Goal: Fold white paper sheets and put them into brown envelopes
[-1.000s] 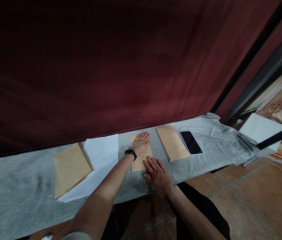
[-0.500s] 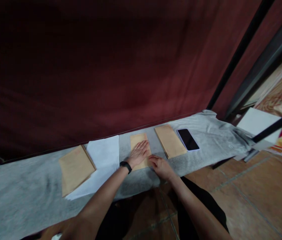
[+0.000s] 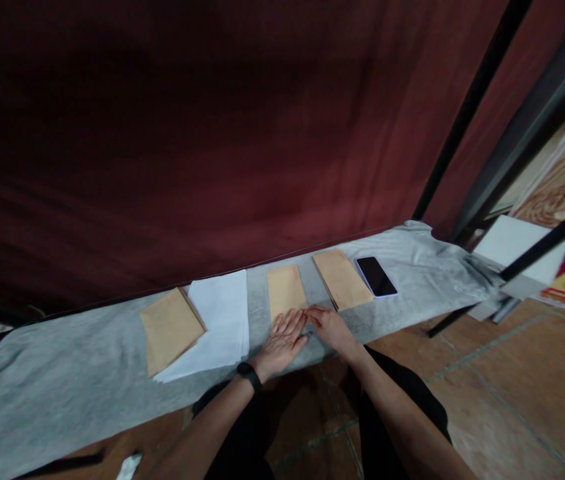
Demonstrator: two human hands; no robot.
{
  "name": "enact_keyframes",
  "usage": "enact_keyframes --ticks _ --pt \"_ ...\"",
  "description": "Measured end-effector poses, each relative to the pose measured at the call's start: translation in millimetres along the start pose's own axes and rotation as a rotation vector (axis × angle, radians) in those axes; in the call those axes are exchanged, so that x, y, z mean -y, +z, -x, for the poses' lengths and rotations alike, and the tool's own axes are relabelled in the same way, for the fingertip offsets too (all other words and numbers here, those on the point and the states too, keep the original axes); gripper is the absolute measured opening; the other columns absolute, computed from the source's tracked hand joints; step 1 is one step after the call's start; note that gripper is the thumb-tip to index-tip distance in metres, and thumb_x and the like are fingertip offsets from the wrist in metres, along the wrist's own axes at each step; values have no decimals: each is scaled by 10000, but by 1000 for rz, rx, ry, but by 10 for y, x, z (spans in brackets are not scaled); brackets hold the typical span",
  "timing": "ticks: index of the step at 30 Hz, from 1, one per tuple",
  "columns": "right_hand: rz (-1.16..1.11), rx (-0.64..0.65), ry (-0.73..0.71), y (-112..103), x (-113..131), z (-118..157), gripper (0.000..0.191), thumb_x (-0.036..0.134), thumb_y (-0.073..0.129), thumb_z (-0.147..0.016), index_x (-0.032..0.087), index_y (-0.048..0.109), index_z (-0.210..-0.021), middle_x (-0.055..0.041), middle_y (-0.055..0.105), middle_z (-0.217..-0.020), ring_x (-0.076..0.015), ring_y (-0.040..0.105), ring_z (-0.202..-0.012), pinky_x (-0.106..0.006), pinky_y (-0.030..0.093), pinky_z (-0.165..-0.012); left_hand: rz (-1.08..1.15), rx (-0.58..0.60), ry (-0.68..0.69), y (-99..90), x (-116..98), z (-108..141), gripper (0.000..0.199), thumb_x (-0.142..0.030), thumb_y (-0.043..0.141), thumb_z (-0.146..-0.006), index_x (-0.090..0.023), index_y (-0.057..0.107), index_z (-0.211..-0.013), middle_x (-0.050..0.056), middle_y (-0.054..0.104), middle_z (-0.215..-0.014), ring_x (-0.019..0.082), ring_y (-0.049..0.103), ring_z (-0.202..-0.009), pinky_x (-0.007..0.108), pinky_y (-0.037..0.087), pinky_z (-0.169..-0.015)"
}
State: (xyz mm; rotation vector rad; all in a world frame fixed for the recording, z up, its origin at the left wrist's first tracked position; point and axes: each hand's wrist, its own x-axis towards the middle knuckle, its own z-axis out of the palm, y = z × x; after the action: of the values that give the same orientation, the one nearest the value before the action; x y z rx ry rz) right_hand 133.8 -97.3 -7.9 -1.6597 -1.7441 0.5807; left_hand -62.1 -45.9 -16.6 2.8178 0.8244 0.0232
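Note:
A tan paper envelope (image 3: 286, 288) lies flat on the grey cloth in front of me. My left hand (image 3: 282, 343), with a black band at the wrist, rests palm down across its near end, fingers stretched out. Beside it, my right hand (image 3: 329, 327) has its fingers curled and pinched together at the envelope's lower right edge. The left fingers and thumb cover that near end. To the right sits a stack of tan envelopes (image 3: 343, 280). On the left, another tan envelope stack (image 3: 172, 330) lies partly over white paper sheets (image 3: 225, 313).
A dark-screened phone (image 3: 376, 276) lies right of the right-hand stack. The grey cloth (image 3: 77, 373) covers a long narrow bench against a dark red curtain (image 3: 212, 167). Black poles (image 3: 467, 120) and a white box (image 3: 522, 247) stand at the right. Brown floor tiles (image 3: 522, 373) show below.
My left hand has slid toward me, from the envelope's middle to its near end, uncovering the upper part. My right hand stays at the right edge. The view has shifted slightly.

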Motion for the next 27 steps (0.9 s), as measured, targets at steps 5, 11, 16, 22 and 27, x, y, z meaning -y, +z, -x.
enact_keyframes --ticks 5,11,16,22,27 --pt "59 -1 -46 30 37 8 309 171 453 -971 206 725 -1114 -107 733 -1169 -221 670 -1120 -359 485 -1034 -13 -31 -25 3 -197 130 631 -506 285 -1038 -165 296 -1569 113 285 -1638 263 204 -1534 530 188 -1239" --pt "108 24 -156 209 32 32 383 284 414 -1019 188 640 -1313 -114 624 -1393 -218 527 -1344 -445 387 -1160 -102 -222 -184 265 -479 107 666 -523 432 -981 -110 430 -1503 203 468 -1521 365 280 -1497 641 174 -1205" --pt "209 62 -116 260 -89 -28 461 363 348 -1044 202 552 -1424 -93 487 -1530 -218 408 -1444 -461 290 -1215 -110 -298 -226 337 -595 56 730 -580 503 -936 -130 435 -1507 213 510 -1483 420 324 -1463 689 188 -1172" --pt "305 61 -108 301 -163 -401 519 380 368 -1030 185 449 -1504 -96 393 -1585 -229 344 -1482 -448 238 -1233 -91 -259 -230 217 -619 9 745 -606 566 -902 -117 499 -1461 251 472 -1500 444 343 -1441 719 192 -1150" --pt "378 11 -11 433 -175 -892 547 362 376 -1020 127 424 -1511 -138 362 -1590 -256 311 -1496 -471 205 -1236 -79 -245 -249 270 -614 -8 775 -582 530 -927 -138 375 -1543 239 380 -1566 446 309 -1458 723 207 -1143"
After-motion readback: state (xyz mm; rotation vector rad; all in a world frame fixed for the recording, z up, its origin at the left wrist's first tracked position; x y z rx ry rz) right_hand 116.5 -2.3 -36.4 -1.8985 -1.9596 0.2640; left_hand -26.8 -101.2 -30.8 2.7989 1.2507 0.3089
